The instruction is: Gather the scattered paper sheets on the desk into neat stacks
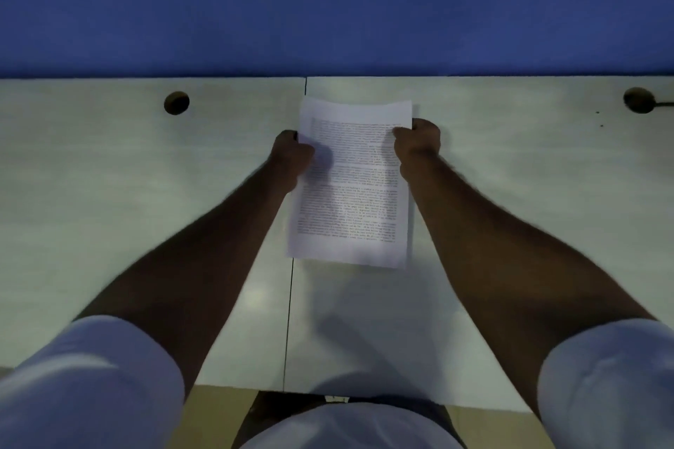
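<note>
both hands grip the sheets [352, 182] by their side edges: left hand [291, 153] at 9 o'clock, right hand [417, 142] at 3. the printed sheets sit mid-desk [127, 193], straddling the seam [290, 302].

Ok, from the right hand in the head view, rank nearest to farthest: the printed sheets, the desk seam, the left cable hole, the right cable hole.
From the right hand:
1. Printed sheets, gripped at their right edge.
2. Desk seam, just past the sheets' left edge.
3. Right cable hole, far right near the blue partition.
4. Left cable hole, far left, only slightly farther than the right one.
</note>
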